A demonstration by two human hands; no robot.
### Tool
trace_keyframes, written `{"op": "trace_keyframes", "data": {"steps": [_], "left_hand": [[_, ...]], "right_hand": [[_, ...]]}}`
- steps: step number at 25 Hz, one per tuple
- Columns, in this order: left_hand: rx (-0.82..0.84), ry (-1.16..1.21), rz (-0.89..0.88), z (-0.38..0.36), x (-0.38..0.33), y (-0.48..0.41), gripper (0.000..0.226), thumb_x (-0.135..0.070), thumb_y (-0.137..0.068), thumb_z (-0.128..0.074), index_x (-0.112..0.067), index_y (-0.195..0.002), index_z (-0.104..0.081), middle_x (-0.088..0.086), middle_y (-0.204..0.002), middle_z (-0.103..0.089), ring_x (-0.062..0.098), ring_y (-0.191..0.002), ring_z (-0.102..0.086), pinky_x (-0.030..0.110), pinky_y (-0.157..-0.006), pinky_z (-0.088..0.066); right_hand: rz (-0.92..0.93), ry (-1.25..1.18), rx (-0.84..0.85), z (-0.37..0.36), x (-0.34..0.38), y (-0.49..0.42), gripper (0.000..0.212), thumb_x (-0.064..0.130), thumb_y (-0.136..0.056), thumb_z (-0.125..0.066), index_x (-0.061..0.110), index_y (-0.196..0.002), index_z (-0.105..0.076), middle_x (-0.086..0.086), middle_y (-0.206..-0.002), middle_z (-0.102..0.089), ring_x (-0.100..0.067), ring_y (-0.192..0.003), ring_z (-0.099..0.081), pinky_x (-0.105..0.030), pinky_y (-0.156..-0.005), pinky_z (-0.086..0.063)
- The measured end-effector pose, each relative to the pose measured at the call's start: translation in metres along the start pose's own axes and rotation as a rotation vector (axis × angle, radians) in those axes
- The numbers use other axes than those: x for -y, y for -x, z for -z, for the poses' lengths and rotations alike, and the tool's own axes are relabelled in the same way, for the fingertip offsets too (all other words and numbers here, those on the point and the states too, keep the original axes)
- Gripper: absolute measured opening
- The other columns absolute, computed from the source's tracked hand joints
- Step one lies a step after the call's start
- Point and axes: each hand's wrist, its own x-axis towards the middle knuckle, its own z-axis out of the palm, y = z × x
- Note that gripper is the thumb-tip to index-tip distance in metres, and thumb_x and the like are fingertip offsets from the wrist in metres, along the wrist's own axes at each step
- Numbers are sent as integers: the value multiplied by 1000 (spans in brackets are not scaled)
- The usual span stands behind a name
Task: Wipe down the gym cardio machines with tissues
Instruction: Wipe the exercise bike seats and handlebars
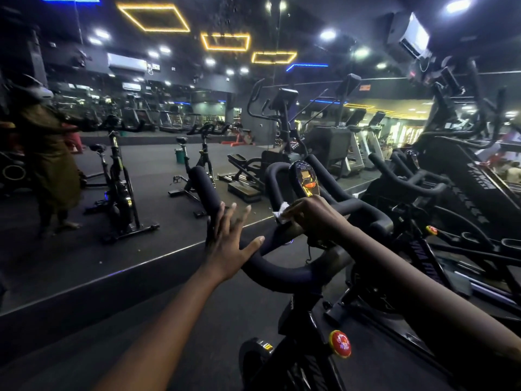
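- Here, at centre-left of the frame, the left hand [228,244] lies with fingers straight and spread on the handlebar [282,273], gripping nothing.
- At centre, the right hand [313,218] curls round a white tissue [282,211], pressing it to the bar just below the small screen [306,177].
- This bike's wiping looks under way, not finished; the machines [451,165] at right probably wait their turn.
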Motion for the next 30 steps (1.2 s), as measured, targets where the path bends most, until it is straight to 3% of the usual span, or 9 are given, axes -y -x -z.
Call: {"op": "trace_keyframes", "data": {"steps": [3,7,14,17,19,22,24,27,30], "left_hand": [[-133,219,181,-9,-7,19,105,-83,-69,-34,-31,-149,10,3,-159,16,13,-145,17,28,-114,9],[-198,507,384,-19,-15,25,121,-70,-68,-66,-12,-152,-1,10,-160,-8,17,-147,-9,38,-120,-8],[-253,491,331,-21,-7,29,122,-82,-57,-54,-19,-153,-11,1,-158,-21,13,-144,-21,49,-116,-19],[-190,483,365,-16,-4,31,138,-97,-42,-46,-25,-152,-5,-3,-158,-18,11,-144,-17,49,-118,-14],[-130,463,378,-12,1,33,136,-93,-41,-51,-29,-152,-3,-3,-158,-19,12,-144,-17,49,-118,-15],[-67,426,359,-6,4,35,133,-89,-43,-54,-34,-151,1,-3,-159,-17,14,-145,-17,49,-117,-18],[-19,422,386,-2,4,36,134,-88,-41,-53,-35,-150,7,-2,-159,-14,14,-145,-15,48,-118,-17],[16,425,381,2,1,37,133,-87,-41,-52,-39,-148,11,-3,-160,-11,14,-146,-12,46,-119,-15],[-2,462,384,3,0,37,134,-84,-43,-58,-36,-150,5,-5,-158,-15,13,-145,-16,33,-117,-18]], "right_hand": [[113,-38,-131,-1,27,-19,20,9,-83,-61,15,-96,-75,-14,-90,-72,-25,-85,-69,-41,-71,-52],[170,-58,-222,-9,55,-78,36,-4,-79,-52,16,-101,-74,-11,-101,-71,-24,-94,-67,-29,-81,-51],[287,-152,-292,-33,86,-144,29,-5,-82,-57,7,-104,-71,-13,-110,-67,-23,-105,-63,-28,-83,-47],[378,-177,-336,-39,77,-136,26,-7,-78,-61,5,-99,-73,-15,-103,-70,-23,-96,-66,-18,-79,-43],[424,-162,-333,-44,68,-118,25,-4,-77,-61,6,-97,-74,-15,-98,-71,-22,-88,-68,-10,-69,-36],[465,-161,-266,-51,48,-87,26,11,-80,-55,10,-98,-74,-12,-95,-72,-18,-81,-67,-16,-66,-43],[466,-165,-182,-54,37,-66,27,7,-78,-57,10,-99,-74,-12,-98,-72,-23,-87,-69,-26,-72,-52],[424,-167,-99,-45,27,-64,28,0,-78,-60,13,-99,-74,-7,-99,-72,-15,-91,-68,-16,-75,-46],[236,-210,-266,-35,39,-105,29,4,-83,-60,18,-105,-72,-8,-100,-72,-19,-90,-68,-24,-70,-45]]}}
